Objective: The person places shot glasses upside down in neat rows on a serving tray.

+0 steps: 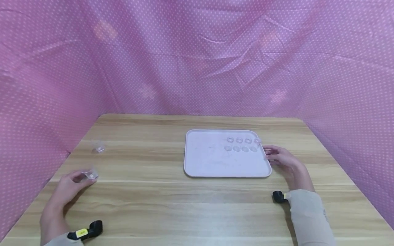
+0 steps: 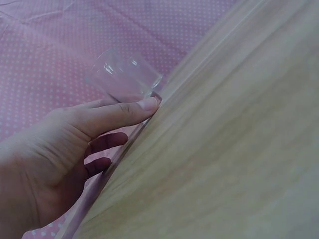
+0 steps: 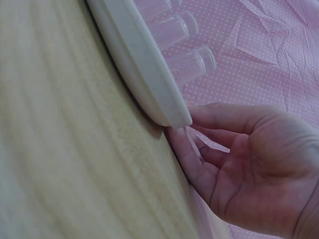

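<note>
At the table's left side, my left hand [image 1: 69,188] holds a small clear glass [image 1: 91,174] between thumb and fingers. In the left wrist view the thumb lies along the lower part of this glass [image 2: 112,72], close to the tabletop. A second clear glass [image 1: 99,148] stands farther back and overlaps the first in that view. On the right, my right hand [image 1: 281,158] pinches the right edge of a white tray [image 1: 209,167], one finger at the rim's top and another under it. Several clear glasses [image 3: 187,64] stand in two rows on the tray's right half.
The wooden table [image 1: 172,205] has its far edge against a pink dotted cloth [image 1: 197,68], which also hangs along both sides. A black wrist camera [image 1: 95,228] sits by the left sleeve, another black camera [image 1: 278,196] by the right sleeve.
</note>
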A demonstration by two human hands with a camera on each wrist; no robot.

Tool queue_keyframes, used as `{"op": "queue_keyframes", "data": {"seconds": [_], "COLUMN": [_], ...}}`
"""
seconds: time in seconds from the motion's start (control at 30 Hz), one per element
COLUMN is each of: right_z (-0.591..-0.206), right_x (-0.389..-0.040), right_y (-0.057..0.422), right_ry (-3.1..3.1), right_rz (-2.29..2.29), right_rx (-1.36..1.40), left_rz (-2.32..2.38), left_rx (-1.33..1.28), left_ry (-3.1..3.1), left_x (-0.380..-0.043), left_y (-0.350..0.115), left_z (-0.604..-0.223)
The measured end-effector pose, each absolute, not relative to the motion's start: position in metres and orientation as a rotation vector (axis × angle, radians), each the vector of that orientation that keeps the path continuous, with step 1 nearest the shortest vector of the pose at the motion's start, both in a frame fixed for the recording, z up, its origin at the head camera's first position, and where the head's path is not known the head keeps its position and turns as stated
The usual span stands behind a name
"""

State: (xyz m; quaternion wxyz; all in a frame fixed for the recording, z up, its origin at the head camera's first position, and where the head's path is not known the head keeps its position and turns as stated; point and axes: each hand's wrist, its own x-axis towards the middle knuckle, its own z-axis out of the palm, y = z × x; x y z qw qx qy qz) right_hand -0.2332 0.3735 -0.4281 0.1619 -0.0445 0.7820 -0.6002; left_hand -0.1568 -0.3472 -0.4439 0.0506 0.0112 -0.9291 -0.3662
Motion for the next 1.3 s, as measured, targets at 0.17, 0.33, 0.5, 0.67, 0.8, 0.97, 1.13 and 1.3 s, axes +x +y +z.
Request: {"op": "queue_keyframes", "data": {"seconds": [0.17, 0.33, 0.5, 0.67, 0.8, 0.97, 1.13, 1.3], "right_z": [-0.428, -0.428, -0.428, -0.43, -0.43, -0.427, -0.425, -0.425], "right_x": [-0.232, -0.232, -0.231, -0.235, -0.238, -0.241, -0.24, -0.238], "right_y": [0.373, 0.372, 0.372, 0.372, 0.371, 0.371, 0.37, 0.371], "right_ry": [2.234, 2.242, 2.264, 2.283, 2.273, 2.25, 2.245, 2.25], "right_rz": [-1.709, -1.71, -1.685, -1.686, -1.706, -1.713, -1.697, -1.701], "right_rx": [-0.111, -0.115, -0.113, -0.109, -0.107, -0.112, -0.109, -0.105], "left_rz": [-1.096, -1.091, -1.161, -1.239, -1.38, -1.507, -1.34, -1.267], "left_rx": [0.101, 0.11, 0.126, 0.153, 0.155, 0.126, 0.046, -0.102], "left_ry": [-2.873, -2.877, -2.858, -2.849, -2.812, -2.762, -2.837, -2.887], "left_x": [-0.156, -0.157, -0.162, -0.167, -0.17, -0.175, -0.184, -0.195], "left_y": [-0.346, -0.345, -0.342, -0.332, -0.324, -0.31, -0.294, -0.273], "left_z": [-0.44, -0.44, -0.44, -0.436, -0.432, -0.428, -0.423, -0.416]}}
